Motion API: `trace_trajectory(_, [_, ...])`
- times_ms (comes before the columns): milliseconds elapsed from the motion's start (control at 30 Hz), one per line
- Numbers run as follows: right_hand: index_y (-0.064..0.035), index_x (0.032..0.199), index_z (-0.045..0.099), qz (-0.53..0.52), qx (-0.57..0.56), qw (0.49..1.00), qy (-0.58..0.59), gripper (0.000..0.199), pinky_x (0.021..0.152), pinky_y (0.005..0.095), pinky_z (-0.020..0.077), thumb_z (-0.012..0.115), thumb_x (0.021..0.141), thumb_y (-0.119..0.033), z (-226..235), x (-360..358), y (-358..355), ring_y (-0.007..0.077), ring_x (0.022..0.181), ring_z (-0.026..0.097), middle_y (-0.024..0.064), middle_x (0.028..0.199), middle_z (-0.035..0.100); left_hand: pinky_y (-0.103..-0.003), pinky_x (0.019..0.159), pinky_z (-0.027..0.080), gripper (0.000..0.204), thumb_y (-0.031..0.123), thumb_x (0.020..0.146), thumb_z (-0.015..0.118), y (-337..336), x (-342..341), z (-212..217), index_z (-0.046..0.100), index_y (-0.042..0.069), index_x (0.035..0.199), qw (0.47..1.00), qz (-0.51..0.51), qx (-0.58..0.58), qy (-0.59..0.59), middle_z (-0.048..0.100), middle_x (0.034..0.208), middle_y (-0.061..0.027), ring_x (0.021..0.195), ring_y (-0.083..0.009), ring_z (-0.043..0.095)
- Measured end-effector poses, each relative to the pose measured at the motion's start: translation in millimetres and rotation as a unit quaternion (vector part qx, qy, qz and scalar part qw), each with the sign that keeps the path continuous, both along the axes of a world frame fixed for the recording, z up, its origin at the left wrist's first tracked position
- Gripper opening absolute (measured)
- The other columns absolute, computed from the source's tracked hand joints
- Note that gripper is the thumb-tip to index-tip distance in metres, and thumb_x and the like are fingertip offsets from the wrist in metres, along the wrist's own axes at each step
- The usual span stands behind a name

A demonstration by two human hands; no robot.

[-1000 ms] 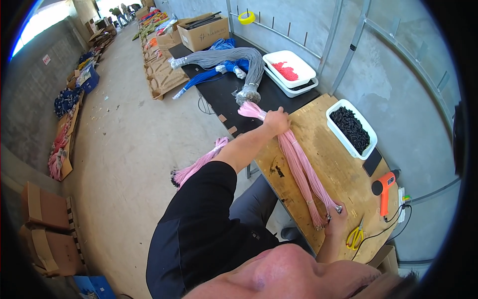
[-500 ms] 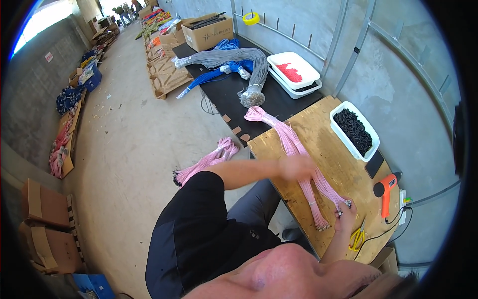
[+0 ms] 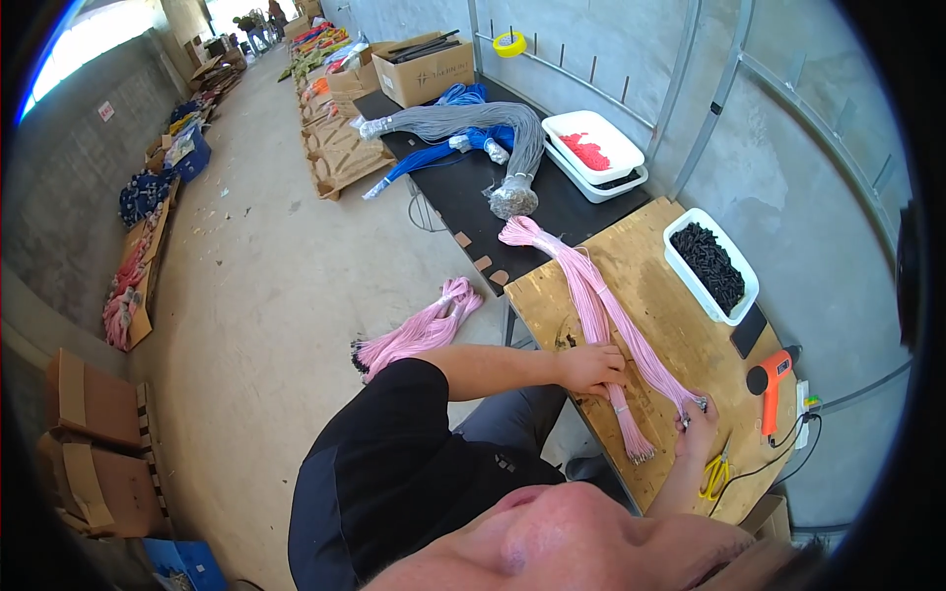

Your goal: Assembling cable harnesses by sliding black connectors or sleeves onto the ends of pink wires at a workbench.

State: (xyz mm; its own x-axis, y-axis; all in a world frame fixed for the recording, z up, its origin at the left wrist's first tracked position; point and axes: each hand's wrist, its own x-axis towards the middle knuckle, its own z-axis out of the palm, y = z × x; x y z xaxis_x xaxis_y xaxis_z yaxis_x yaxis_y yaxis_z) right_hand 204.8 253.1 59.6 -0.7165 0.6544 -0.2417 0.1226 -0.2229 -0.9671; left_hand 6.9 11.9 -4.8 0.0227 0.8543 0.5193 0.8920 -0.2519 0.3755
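A long bundle of pink wires (image 3: 594, 295) lies across the wooden table, parting into two strands toward its near end. The fingers of my left hand (image 3: 591, 370) are curled over the left strand, above its tied lower end. My right hand (image 3: 699, 429) is closed around the tip of the right strand, where small dark and silvery ends stick out between the fingers. Yellow-handled scissors (image 3: 713, 477) lie next to my right wrist.
An orange heat gun (image 3: 772, 389), a dark phone-like slab (image 3: 748, 331) and a white tray of black sleeves (image 3: 709, 264) line the table's right side. Grey wires (image 3: 463, 123) lie on the black table (image 3: 448, 197) beyond. More pink wire bundles (image 3: 419, 330) are at the left.
My left hand has come down and back along the wires, from a blur over the bundle to a hold on the left strand. My right hand keeps its grip. The whole view has shifted slightly.
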Motion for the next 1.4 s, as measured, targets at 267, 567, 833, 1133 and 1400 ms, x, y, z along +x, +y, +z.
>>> trace_trajectory(267, [-0.0017,0.107,0.064,0.009,0.081,0.997,-0.01,0.02,0.042,0.0213,0.0359,0.064,0.087,0.001,9,6,-15,0.0108,0.052,0.055,0.0047,0.076,0.062,-0.045,0.103,0.043,0.066,0.025,0.068,0.085,29,22,66,0.061,0.008,0.127,0.991,0.082,0.099,-0.023,0.057,0.127,-0.0117,0.122,-0.0349,0.052])
trace_trajectory(567, [-0.0032,0.11,0.063,0.076,0.151,0.985,-0.033,0.02,0.044,0.0202,0.0365,0.064,0.09,-0.003,55,1,-37,0.0073,0.055,0.054,0.0031,0.078,0.063,-0.049,0.073,0.053,0.04,0.037,0.072,0.079,111,38,55,0.069,0.009,0.098,0.981,0.107,-0.123,-0.103,0.07,0.089,-0.0178,0.087,-0.0382,0.069])
trace_trajectory(833, [0.0019,0.117,0.057,-0.009,0.618,0.786,-0.019,0.033,0.098,0.0459,0.044,0.069,0.09,-0.013,59,-8,-60,0.0387,0.107,0.057,0.0208,0.11,0.061,-0.05,0.065,0.053,0.031,0.04,0.075,0.075,115,35,40,0.07,0.009,0.08,0.984,0.121,-0.103,-0.085,0.069,0.075,-0.0164,0.076,-0.0391,0.069])
trace_trajectory(1133, [-0.0032,0.095,0.06,-0.059,0.067,0.986,0.141,0.018,0.072,0.0285,0.0451,0.06,0.102,-0.019,-13,-14,-16,0.0119,0.079,0.054,0.0012,0.088,0.057,-0.049,0.066,0.054,0.036,0.043,0.071,0.081,96,39,59,0.07,0.01,0.079,0.99,0.095,-0.08,-0.064,0.069,0.075,-0.015,0.076,-0.0374,0.069])
trace_trajectory(1400, [0.0009,0.108,0.061,-0.059,0.463,0.884,0.016,0.019,0.083,0.0346,0.049,0.06,0.097,-0.014,41,-14,-50,0.0221,0.093,0.061,0.0114,0.103,0.061,-0.05,0.071,0.055,0.033,0.037,0.071,0.081,117,48,82,0.074,0.008,0.086,0.966,0.064,-0.177,-0.175,0.071,0.082,-0.0201,0.08,-0.0419,0.069])
